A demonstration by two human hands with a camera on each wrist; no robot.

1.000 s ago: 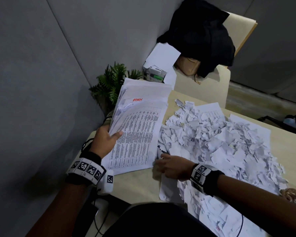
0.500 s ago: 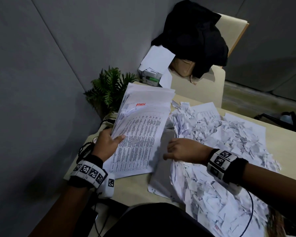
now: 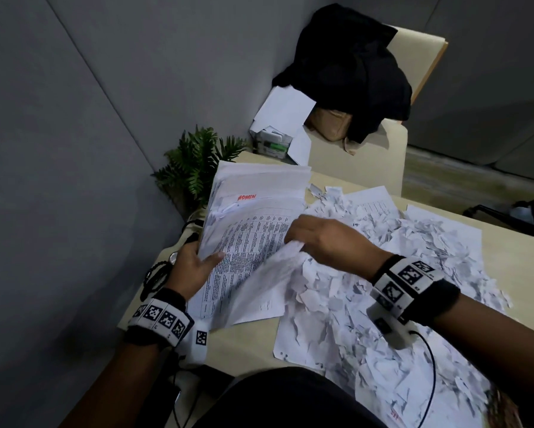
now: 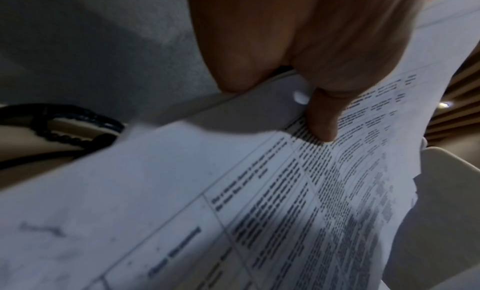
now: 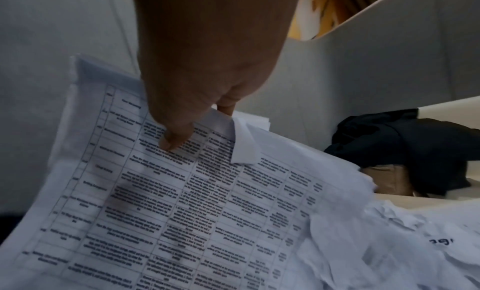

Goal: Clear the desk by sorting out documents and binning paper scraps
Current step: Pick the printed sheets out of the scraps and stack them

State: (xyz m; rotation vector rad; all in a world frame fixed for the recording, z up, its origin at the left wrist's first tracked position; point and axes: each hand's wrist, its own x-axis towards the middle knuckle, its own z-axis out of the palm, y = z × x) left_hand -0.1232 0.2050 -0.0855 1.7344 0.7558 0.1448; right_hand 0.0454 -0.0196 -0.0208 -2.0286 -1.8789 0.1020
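Left hand [image 3: 193, 267] at the left edge of the document stack [image 3: 250, 242], thumb on top of the printed table and fingers beneath: grip clamped round the stack's edge, stack tilted up off the tabletop [image 3: 247, 344]. Right hand [image 3: 327, 242] over the stack's right side, grip pinching a printed sheet [image 5: 182, 202] by its upper edge, thumb pressed on the text, a folded corner just beside. To the right, a wide heap of torn paper scraps [image 3: 414, 273] spread over loose sheets on the tabletop. Behind, a small green plant [image 3: 198, 162] near the wall and a black garment [image 3: 352, 72] draped on a chair.
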